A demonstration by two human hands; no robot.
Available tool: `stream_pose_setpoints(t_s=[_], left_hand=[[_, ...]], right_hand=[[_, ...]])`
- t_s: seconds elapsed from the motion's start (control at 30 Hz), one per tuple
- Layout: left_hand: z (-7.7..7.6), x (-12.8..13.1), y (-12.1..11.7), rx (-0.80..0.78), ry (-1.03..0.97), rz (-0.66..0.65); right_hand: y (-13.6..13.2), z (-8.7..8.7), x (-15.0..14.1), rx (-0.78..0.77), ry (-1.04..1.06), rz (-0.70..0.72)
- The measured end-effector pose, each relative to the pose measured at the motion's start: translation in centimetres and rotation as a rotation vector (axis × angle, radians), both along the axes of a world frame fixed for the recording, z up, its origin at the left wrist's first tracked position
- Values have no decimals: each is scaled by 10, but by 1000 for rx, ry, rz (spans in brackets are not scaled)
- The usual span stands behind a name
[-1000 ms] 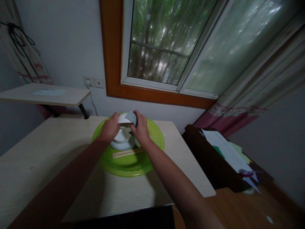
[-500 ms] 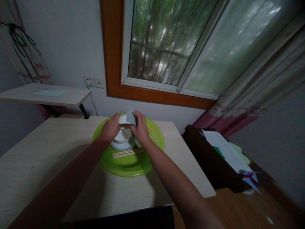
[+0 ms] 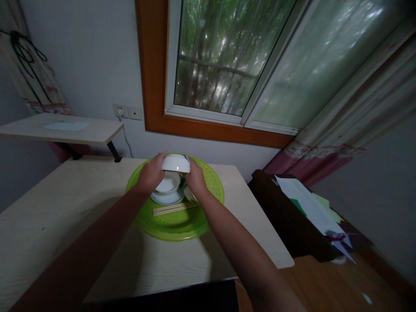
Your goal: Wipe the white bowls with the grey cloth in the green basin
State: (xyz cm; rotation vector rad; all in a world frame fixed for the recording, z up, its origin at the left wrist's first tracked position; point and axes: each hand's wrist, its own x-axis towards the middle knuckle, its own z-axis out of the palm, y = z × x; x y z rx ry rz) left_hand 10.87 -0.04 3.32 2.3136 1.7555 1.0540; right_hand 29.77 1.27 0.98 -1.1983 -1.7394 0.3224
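My left hand [image 3: 151, 174] is closed on the left side of a white bowl [image 3: 176, 164], held tilted above a round green tray [image 3: 178, 237]. At the bowl's right side, my right hand [image 3: 196, 177] is closed, its fingers mostly hidden behind and inside the rim. A small bit of grey cloth [image 3: 187, 158] shows by those fingers. Below, another white bowl [image 3: 167, 184] sits on a white plate [image 3: 167, 199]. Partly covered by my right hand is a further light bowl or cup [image 3: 189, 194]. Light wooden chopsticks [image 3: 172, 209] lie in front of the plate.
The tray rests on a pale wooden table [image 3: 81, 242]. A raised shelf [image 3: 65, 134] with a paper on it stands at the back left. Wall sockets [image 3: 127, 112] and a window [image 3: 217, 65] are behind. Papers [image 3: 308, 203] lie on a dark cabinet at the right.
The grey cloth, earlier spread over the bowl's right outer side, is now almost out of sight, and the bowl's white outside shows. My right fingers have moved behind the rim.
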Motion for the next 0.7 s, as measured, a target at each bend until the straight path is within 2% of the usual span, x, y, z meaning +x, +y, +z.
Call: stream_pose_setpoints(t_s=[0.2, 0.4, 0.57, 0.7], left_hand=[[-4, 0, 9, 7, -128, -33], [-11, 3, 15, -162, -98, -21], [-15, 1, 17, -205, -191, -34], [-10, 0, 14, -164, -47, 10]], right_hand=[[10, -8, 7, -68, 48, -82], [15, -11, 7, -125, 163, -110], [14, -12, 6, -128, 96, -99], [12, -11, 8, -52, -10, -108]])
